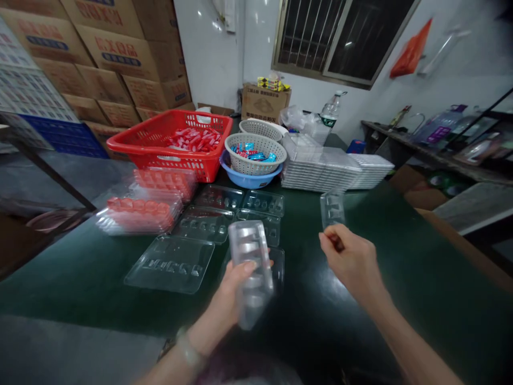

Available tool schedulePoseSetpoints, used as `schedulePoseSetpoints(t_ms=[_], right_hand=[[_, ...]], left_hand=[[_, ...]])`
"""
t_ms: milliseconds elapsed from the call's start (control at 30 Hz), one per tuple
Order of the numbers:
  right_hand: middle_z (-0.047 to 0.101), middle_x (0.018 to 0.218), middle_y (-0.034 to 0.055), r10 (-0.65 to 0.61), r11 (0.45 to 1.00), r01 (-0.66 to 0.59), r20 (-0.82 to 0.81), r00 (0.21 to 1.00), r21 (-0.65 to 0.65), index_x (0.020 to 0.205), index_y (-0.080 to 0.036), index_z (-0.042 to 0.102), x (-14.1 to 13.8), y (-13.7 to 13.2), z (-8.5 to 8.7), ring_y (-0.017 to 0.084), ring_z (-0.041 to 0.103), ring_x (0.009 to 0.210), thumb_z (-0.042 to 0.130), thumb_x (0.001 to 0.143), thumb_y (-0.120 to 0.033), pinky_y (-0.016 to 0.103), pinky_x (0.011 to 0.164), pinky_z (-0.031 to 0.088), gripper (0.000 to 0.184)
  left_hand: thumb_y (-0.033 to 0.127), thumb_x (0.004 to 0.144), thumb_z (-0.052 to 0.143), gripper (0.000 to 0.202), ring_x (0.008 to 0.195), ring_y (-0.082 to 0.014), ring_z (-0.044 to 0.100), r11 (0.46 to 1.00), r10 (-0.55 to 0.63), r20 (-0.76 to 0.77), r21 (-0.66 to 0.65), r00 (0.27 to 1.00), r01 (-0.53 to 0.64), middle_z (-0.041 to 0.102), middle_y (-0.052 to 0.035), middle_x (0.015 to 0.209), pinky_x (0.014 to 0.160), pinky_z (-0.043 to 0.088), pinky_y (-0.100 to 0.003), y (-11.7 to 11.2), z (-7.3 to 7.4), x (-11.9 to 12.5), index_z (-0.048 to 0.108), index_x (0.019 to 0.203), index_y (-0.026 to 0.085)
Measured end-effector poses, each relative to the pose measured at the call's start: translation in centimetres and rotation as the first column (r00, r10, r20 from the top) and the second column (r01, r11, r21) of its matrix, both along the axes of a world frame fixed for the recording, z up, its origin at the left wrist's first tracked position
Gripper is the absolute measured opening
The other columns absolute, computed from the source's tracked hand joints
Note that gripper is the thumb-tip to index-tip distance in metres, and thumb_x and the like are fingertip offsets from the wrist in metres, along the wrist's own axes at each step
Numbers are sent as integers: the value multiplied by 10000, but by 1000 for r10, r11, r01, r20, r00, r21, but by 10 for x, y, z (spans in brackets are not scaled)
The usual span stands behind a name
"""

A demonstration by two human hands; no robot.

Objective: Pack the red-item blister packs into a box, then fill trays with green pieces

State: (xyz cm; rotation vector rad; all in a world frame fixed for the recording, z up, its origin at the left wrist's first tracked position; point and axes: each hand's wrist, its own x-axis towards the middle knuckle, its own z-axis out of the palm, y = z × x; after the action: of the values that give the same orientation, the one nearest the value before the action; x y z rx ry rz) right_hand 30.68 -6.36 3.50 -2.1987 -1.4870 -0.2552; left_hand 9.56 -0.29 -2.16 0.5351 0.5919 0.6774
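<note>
Bunch of clear trays [251,267]: held up on end over the near part of the table, in the left hand.
Left hand [232,299]: fingers are curled round the back of the bunch and the thumb presses on the front.
Single clear tray [332,208]: up in the air, just right of the bunch, not touching it.
Right hand [348,262]: thumb and fingers pinch only the bottom edge of the single tray.
Slip risk: the plastic looks smooth and thin, and the pinch is small, so the single tray could tip or drop.
Bunch risk: the trays sit loose on each other, so with a soft squeeze one could slide out.
Squash risk: a hard squeeze could bend the thin plastic.
Flat trays [172,263]: they lie in rows on the table [401,278], right under the hands, so a dropped tray could knock them crooked.
Full trays [140,214]: stacked to the left with red things in them, near the flat ones.
Red basket [160,149]: behind them, holding red and white packs.
White basket [255,152]: sits in a blue bowl [248,179] and has blue packs inside.
Big pile of trays [332,171]: far side, well away from the hands.
</note>
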Motion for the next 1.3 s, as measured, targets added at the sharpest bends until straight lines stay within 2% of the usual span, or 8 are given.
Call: schedulePoseSetpoints(t_ms=[100, 200, 500, 767, 833, 933, 1067, 1300], right_hand=[[646, 902, 92, 47, 915, 117, 390, 920, -387, 947, -175, 581, 43, 43, -35, 178, 625, 726, 328, 913, -203, 237, 562, 362, 257], [640, 946, 112, 189, 831, 68, 396, 899, -552, 979, -173, 593, 75, 78, -65, 179, 642, 780, 346, 861, -76, 228, 591, 382, 291], [619, 997, 108, 343, 763, -71, 309, 887, -643, 983, -169, 602, 102, 112, -74, 181, 633, 870, 372, 848, -49, 250, 709, 438, 293], [634, 978, 90, 267, 889, -196, 121, 956, -415, 1070, -179, 569, 35, 79, -44, 161, 621, 845, 316, 941, -385, 261, 718, 473, 351], [640, 885, 60, 332, 908, -375, -227, 916, -185, 1026, -186, 577, -6, 62, -29, 162, 616, 777, 415, 877, -501, 270, 679, 493, 384], [503, 1242, 92, 410, 910, -406, -338, 847, 87, 1198, -239, 502, -55, 41, -17, 274, 494, 1116, 682, 619, -571, 436, 911, 438, 691], [209, 1471, 70, 316, 944, -321, -505, 803, 79, 1358, -300, 334, -75, 33, -29, 351, 260, 1307, 739, 522, -566, 558, 1006, 323, 966], [79, 1506, 17, 350, 922, -348, -753, 557, 171, 1333, -345, 381, -77, 31, -47, 326, 365, 1261, 758, 531, -545, 472, 967, 422, 909]], left_hand=[[360, 696, 676, 542, 1079, -330, 535, 998, -1, 13, 67, 1000, 0, 582, -144, 1179, 840, 478, -409, 12, 2, -11, 552, 1187, 167], [361, 683, 689, 527, 1118, -342, 510, 996, -15, 52, 88, 999, 10, 571, -134, 1207, 880, 463, -419, 15, 1, -17, 571, 1164, 182], [375, 705, 664, 531, 1117, -344, 511, 999, -31, 57, 46, 998, 28, 596, -149, 1166, 900, 448, -431, 19, -6, -15, 571, 1177, 152], [499, 697, 668, 556, 929, -292, 600, 993, 66, 63, -100, 996, -60, 646, -140, 988, 814, 489, -423, 20, 3, 12, 592, 1079, 102], [517, 689, 673, 556, 841, -257, 615, 990, 117, 48, -89, 992, -112, 651, -125, 919, 775, 499, -393, 17, 2, 19, 595, 1048, 99], [523, 713, 648, 544, 789, -222, 614, 991, 109, 101, -84, 989, -101, 647, -105, 885, 775, 493, -365, 11, 2, 24, 595, 1055, 104], [504, 748, 614, 550, 907, -263, 605, 998, 40, 192, -62, 981, -29, 646, -117, 933, 852, 463, -391, 2, 7, 23, 582, 1112, 93], [548, 734, 610, 628, 1151, -311, 500, 995, 2, 314, -98, 949, 30, 614, -131, 1126, 979, 388, -411, -5, 10, 19, 549, 1175, 105]])
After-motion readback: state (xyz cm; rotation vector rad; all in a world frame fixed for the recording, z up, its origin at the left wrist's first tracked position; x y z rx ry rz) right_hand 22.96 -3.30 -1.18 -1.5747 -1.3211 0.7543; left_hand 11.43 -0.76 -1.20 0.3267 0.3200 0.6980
